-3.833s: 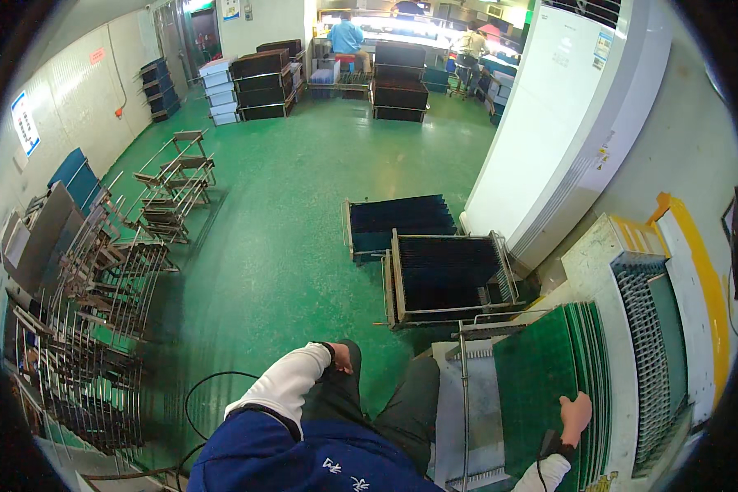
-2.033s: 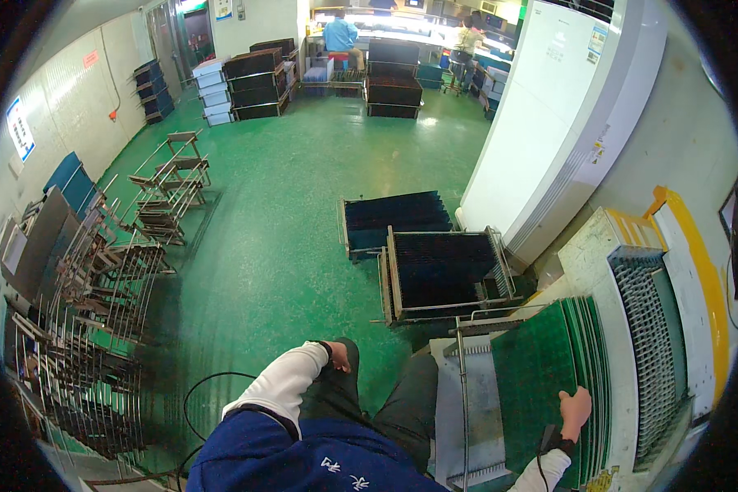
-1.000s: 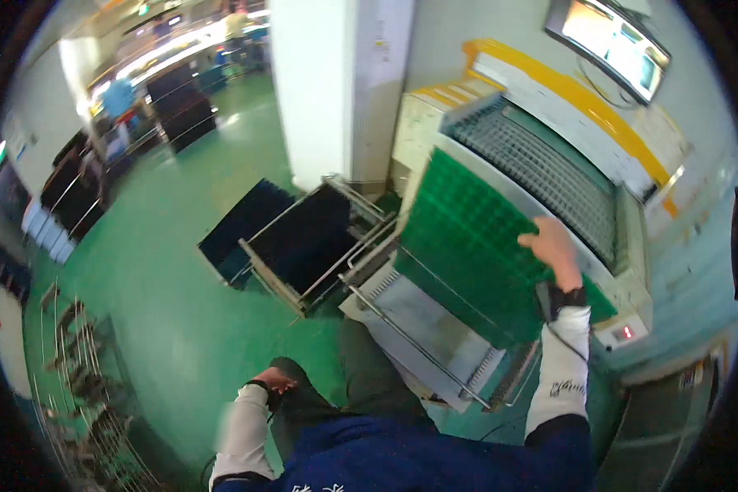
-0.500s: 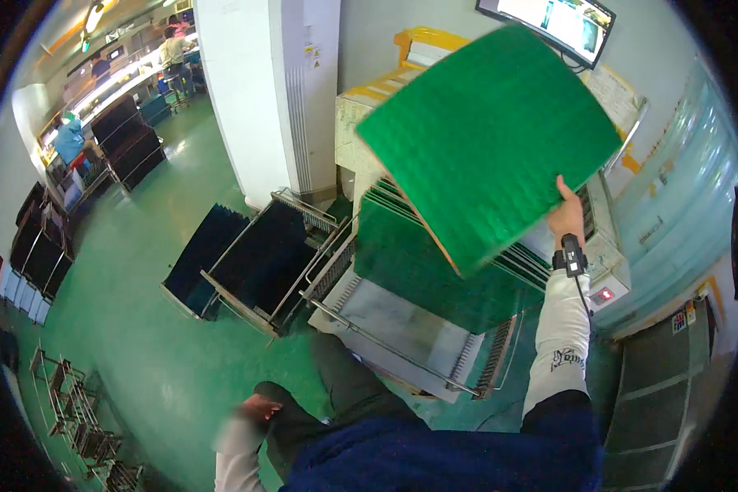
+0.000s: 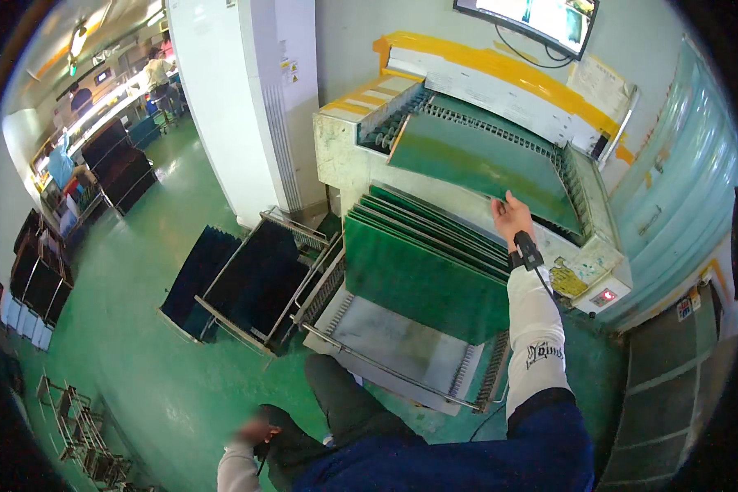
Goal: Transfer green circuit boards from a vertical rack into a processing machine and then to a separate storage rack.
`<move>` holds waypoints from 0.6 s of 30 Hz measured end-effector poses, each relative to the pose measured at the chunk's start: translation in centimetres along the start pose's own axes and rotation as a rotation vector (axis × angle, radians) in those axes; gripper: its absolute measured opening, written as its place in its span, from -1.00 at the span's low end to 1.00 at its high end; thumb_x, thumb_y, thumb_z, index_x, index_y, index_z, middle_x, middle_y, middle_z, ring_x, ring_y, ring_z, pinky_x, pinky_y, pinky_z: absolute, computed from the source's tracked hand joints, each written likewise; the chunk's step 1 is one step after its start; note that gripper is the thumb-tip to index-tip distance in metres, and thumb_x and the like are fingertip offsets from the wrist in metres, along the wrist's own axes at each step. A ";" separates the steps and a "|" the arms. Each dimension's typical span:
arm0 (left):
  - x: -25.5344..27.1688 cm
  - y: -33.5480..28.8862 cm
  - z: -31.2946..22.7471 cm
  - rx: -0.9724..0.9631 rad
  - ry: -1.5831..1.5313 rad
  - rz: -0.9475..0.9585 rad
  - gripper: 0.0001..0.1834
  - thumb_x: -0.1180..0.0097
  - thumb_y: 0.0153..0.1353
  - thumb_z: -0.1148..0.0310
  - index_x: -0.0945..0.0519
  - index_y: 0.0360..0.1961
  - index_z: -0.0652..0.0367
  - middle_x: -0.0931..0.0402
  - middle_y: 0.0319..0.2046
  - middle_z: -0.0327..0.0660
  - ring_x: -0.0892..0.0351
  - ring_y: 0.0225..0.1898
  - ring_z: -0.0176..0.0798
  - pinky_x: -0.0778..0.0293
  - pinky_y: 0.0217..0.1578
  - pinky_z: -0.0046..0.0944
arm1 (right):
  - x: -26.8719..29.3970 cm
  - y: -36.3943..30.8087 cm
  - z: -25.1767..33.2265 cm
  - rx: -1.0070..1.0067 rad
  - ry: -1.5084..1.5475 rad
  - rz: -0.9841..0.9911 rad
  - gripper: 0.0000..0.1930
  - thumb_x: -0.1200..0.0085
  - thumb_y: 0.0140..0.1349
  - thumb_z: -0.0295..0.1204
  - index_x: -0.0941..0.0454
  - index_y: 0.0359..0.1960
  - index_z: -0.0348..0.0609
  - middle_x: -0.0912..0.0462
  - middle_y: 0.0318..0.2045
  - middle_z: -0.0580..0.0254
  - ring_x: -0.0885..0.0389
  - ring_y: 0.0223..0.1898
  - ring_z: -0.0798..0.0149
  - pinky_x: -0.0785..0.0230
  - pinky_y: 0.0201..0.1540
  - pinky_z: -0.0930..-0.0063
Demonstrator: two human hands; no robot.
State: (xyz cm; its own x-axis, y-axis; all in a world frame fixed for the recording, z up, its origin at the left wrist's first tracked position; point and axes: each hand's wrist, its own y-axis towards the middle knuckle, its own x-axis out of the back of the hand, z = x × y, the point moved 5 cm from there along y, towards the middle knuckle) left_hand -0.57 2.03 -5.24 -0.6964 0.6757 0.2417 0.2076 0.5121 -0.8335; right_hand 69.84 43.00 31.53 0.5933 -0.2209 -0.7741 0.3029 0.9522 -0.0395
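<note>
A green panel (image 5: 484, 168) lies tilted on the toothed rollers of a pale machine (image 5: 340, 152). At the panel's near edge is my right hand (image 5: 512, 220), its thumb and fingers apart, the fingertips at or just touching that edge. Below it, several more green panels (image 5: 426, 262) lean in a row in a metal rack (image 5: 402, 324) with slotted sides. My left hand (image 5: 256, 428) rests by my knee at the lower left, too blurred to show its fingers.
Racks of dark panels (image 5: 250, 275) stand on the floor left of the green ones, beside a white pillar (image 5: 221, 107). A screen (image 5: 541, 20) hangs above the machine. Clear plastic curtains (image 5: 664, 180) hang at the right. Empty metal frames (image 5: 78, 426) stand lower left.
The green panel has gone from raised in my right hand to lying on the machine's rollers. My right hand has shifted left and its grip has loosened. The left hand stays low.
</note>
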 end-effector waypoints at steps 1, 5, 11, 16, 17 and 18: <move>0.1 0.1 1.0 -0.018 -0.006 -0.005 -0.59 -0.25 0.01 -0.11 -0.63 -0.59 0.03 -0.54 -0.65 -0.34 -0.41 -0.62 -0.38 -0.25 -0.59 -0.33 | -0.7 -0.1 -0.5 -0.007 0.002 -0.024 -0.73 -0.09 0.25 -0.39 -0.35 -0.19 -0.34 -0.46 -0.34 0.08 -0.50 -0.31 0.14 -0.51 -0.14 0.35; 0.1 0.7 1.1 0.194 -0.044 -0.001 -0.60 -0.26 -0.01 -0.10 -0.65 -0.55 0.04 -0.55 -0.64 -0.33 -0.44 -0.60 -0.37 -0.30 -0.56 -0.34 | -1.0 0.4 0.0 -0.343 -0.333 0.008 -0.65 -0.01 0.30 -0.20 -0.43 -0.13 -0.30 -0.59 -0.27 0.13 -0.60 -0.29 0.23 -0.50 -0.33 0.49; 0.2 -0.4 -0.6 0.281 -0.080 -0.006 -0.60 -0.25 0.01 -0.10 -0.67 -0.52 0.03 -0.55 -0.65 -0.31 -0.42 -0.61 -0.38 -0.31 -0.56 -0.32 | -2.8 0.1 -1.5 -0.252 -0.664 0.080 -0.58 0.02 0.30 -0.10 -0.49 -0.17 -0.29 -0.63 -0.30 0.12 -0.62 -0.28 0.31 -0.43 -0.38 0.57; 0.7 -0.6 -1.5 0.217 -0.085 0.049 -0.60 -0.22 0.04 -0.12 -0.68 -0.49 0.02 -0.55 -0.66 -0.31 -0.38 -0.64 -0.43 -0.26 -0.62 -0.34 | -6.2 1.0 0.3 0.525 -1.615 0.077 -0.61 -0.01 0.24 -0.07 -0.54 -0.07 -0.07 -0.62 -0.15 0.16 -0.55 -0.10 0.11 -0.38 -0.08 0.24; 0.7 -0.9 -1.7 0.257 -0.056 0.025 -0.61 -0.23 0.04 -0.10 -0.68 -0.48 0.01 -0.54 -0.66 -0.31 -0.37 -0.65 -0.44 -0.24 -0.63 -0.34 | -6.8 1.0 -0.1 0.758 -1.891 0.083 -0.60 0.00 0.23 -0.04 -0.54 -0.04 0.00 -0.61 -0.08 0.16 -0.51 -0.01 0.06 -0.35 0.00 0.14; 0.4 -1.2 -2.0 0.293 -0.027 0.002 -0.62 -0.24 0.04 -0.08 -0.68 -0.47 0.01 -0.54 -0.66 -0.31 -0.36 -0.66 -0.44 -0.23 -0.64 -0.35 | -6.9 0.7 -0.8 0.717 -1.970 0.058 -0.58 0.01 0.22 -0.02 -0.52 0.01 0.06 -0.54 0.01 0.17 -0.42 0.08 0.02 -0.25 0.08 0.08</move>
State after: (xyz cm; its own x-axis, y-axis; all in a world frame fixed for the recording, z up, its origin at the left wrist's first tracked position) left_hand 0.29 2.79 -3.12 -0.7153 0.6601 0.2295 0.0045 0.3326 -0.9430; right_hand 65.38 45.38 36.29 0.2835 -0.5388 0.7933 0.1405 0.8416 0.5214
